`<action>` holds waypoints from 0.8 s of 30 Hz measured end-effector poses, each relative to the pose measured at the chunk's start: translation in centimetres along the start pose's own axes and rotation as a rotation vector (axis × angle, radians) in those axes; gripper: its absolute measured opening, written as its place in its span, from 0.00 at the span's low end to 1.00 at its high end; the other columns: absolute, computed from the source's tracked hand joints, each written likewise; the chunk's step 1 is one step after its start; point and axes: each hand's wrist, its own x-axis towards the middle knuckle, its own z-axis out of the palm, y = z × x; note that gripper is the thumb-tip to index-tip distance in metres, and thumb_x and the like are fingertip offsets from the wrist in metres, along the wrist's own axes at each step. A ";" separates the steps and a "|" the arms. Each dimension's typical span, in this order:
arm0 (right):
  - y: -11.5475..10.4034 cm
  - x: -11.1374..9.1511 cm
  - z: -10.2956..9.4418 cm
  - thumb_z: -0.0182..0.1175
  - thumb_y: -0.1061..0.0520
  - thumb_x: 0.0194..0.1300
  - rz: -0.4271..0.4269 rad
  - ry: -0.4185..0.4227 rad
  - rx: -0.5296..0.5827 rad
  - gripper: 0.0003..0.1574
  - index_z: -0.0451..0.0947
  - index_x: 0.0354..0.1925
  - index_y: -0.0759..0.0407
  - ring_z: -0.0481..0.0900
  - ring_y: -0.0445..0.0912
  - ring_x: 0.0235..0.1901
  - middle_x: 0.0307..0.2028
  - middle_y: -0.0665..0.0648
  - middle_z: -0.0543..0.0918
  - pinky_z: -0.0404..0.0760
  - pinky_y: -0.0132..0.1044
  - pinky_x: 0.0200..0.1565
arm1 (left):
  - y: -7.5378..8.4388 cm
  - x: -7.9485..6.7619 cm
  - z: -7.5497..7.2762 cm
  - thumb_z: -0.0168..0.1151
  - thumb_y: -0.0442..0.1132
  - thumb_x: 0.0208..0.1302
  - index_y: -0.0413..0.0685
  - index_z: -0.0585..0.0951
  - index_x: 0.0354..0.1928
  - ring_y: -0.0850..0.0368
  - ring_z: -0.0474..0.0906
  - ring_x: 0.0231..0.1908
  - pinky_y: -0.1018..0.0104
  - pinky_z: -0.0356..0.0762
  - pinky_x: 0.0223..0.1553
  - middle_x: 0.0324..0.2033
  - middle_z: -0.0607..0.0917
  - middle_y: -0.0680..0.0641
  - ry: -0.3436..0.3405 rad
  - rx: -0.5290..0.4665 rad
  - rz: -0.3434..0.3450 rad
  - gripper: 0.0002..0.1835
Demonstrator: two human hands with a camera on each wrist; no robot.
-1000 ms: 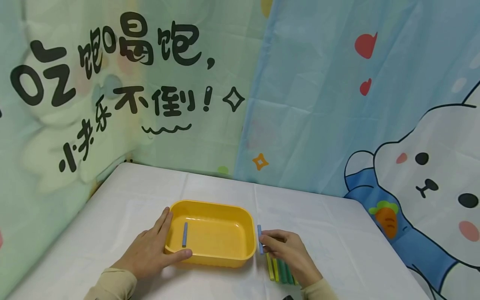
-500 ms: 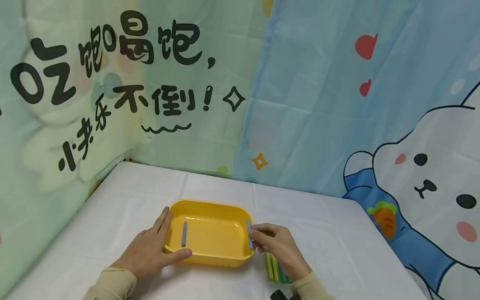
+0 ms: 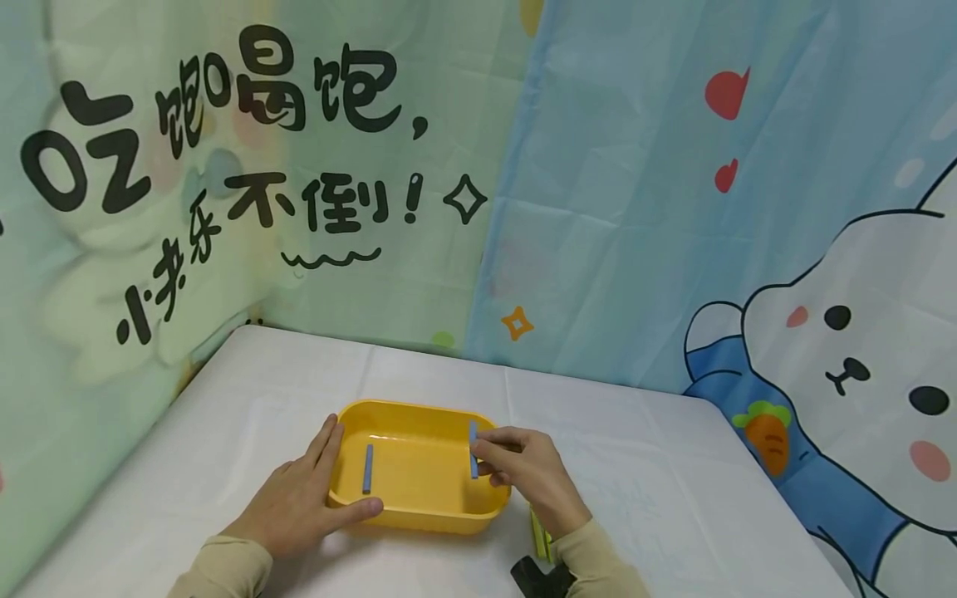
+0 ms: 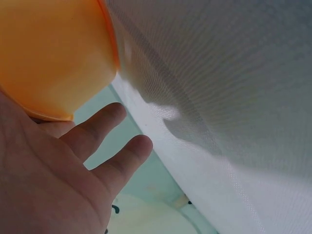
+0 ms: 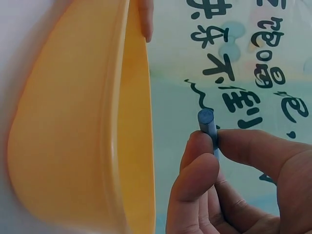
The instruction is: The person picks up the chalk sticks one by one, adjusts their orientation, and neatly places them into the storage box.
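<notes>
A yellow plastic tray (image 3: 426, 522) stands on the white-covered table. My left hand (image 3: 302, 494) rests against its left side with fingers extended, the thumb lying on the front rim; in the left wrist view two fingers of the left hand (image 4: 63, 165) point past the tray wall (image 4: 58, 53). A thin blue stick (image 3: 368, 469) lies inside, towards the left. Above the tray's right part, my right hand (image 3: 527, 469) pinches another blue stick (image 3: 473, 453) between thumb and fingers. The right wrist view shows this stick's flat round end (image 5: 206, 116) above the fingertips.
Yellow-green sticks (image 3: 540, 536) lie on the table right of the tray, partly hidden by the right forearm. A black device (image 3: 538, 577) sits at the right wrist. A printed cloth backdrop (image 3: 598, 208) rises behind the table (image 3: 434, 365).
My right hand has carried its blue stick leftward, from beside the tray over the right rim to above the inside. My left hand and the stick in the tray have stayed put.
</notes>
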 end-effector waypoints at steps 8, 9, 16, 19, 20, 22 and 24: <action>-0.3 0.3 1.2 0.69 0.51 0.67 -0.026 -0.020 0.029 0.23 0.82 0.51 0.69 0.84 0.48 0.34 0.35 0.59 0.86 0.82 0.38 0.40 | 0.0 0.1 0.1 0.55 0.79 0.58 0.39 0.45 0.80 0.36 0.68 0.68 0.38 0.67 0.64 0.80 0.47 0.41 0.000 -0.002 -0.004 0.65; -0.3 0.4 1.4 0.69 0.52 0.67 -0.031 -0.025 0.034 0.24 0.82 0.51 0.69 0.83 0.48 0.34 0.35 0.59 0.86 0.82 0.38 0.40 | -0.1 0.1 0.1 0.55 0.79 0.58 0.39 0.45 0.80 0.36 0.68 0.67 0.38 0.67 0.64 0.80 0.47 0.41 0.001 -0.002 -0.005 0.65; 0.2 0.7 2.4 0.69 0.52 0.67 -0.068 -0.049 0.050 0.26 0.81 0.54 0.70 0.84 0.47 0.34 0.38 0.59 0.86 0.83 0.38 0.40 | -0.1 0.2 0.4 0.53 0.82 0.56 0.41 0.45 0.81 0.37 0.69 0.67 0.39 0.66 0.65 0.80 0.46 0.43 -0.009 -0.007 -0.025 0.66; 0.4 0.7 2.8 0.68 0.53 0.67 -0.072 -0.053 0.047 0.26 0.81 0.55 0.71 0.85 0.47 0.33 0.38 0.59 0.86 0.83 0.38 0.39 | 0.0 0.2 0.4 0.52 0.82 0.56 0.41 0.45 0.81 0.37 0.69 0.67 0.38 0.66 0.65 0.80 0.46 0.43 -0.013 -0.005 -0.029 0.66; 0.4 0.7 3.0 0.68 0.53 0.67 -0.070 -0.054 0.046 0.26 0.81 0.55 0.71 0.85 0.47 0.33 0.38 0.59 0.86 0.84 0.38 0.39 | 0.0 0.2 0.4 0.53 0.82 0.56 0.41 0.45 0.81 0.37 0.69 0.67 0.38 0.66 0.65 0.80 0.46 0.43 -0.013 -0.004 -0.029 0.66; 0.5 0.8 3.3 0.68 0.53 0.67 -0.071 -0.056 0.041 0.25 0.81 0.54 0.71 0.85 0.47 0.33 0.38 0.59 0.86 0.84 0.38 0.39 | 0.0 0.2 0.4 0.53 0.81 0.57 0.41 0.45 0.81 0.36 0.69 0.67 0.38 0.66 0.65 0.80 0.46 0.43 -0.014 -0.004 -0.029 0.66; 0.5 0.9 3.6 0.69 0.53 0.66 -0.072 -0.052 0.034 0.25 0.82 0.53 0.71 0.85 0.47 0.33 0.37 0.59 0.87 0.84 0.38 0.39 | 0.0 0.1 0.3 0.53 0.81 0.57 0.40 0.45 0.81 0.36 0.69 0.67 0.38 0.66 0.65 0.80 0.45 0.43 -0.016 -0.003 -0.028 0.65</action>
